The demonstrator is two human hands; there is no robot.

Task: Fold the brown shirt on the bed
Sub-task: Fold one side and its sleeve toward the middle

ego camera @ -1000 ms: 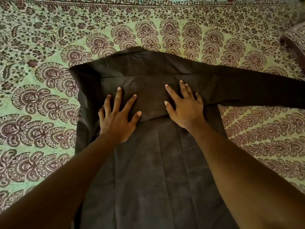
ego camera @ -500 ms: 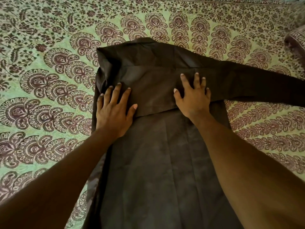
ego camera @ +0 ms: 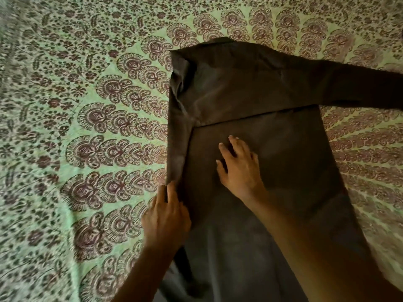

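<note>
The brown shirt (ego camera: 272, 149) lies flat on the bed with its collar end away from me. One sleeve is folded across its upper part and runs off to the right. A narrow strip along its left side is turned inward. My left hand (ego camera: 166, 214) lies at the shirt's left edge, its fingers straight and close together, the fingertips touching the lower end of that strip. My right hand (ego camera: 238, 168) presses flat on the middle of the shirt with fingers spread.
The bed is covered by a green sheet (ego camera: 87, 127) with a dark red and brown paisley print, which surrounds the shirt on the left, top and right. The shirt's lower part runs toward me between my forearms.
Both hands have left the folded sleeve and drawn back toward me. The left hand went to the shirt's left edge, the right to the shirt's middle. The view shifted left.
</note>
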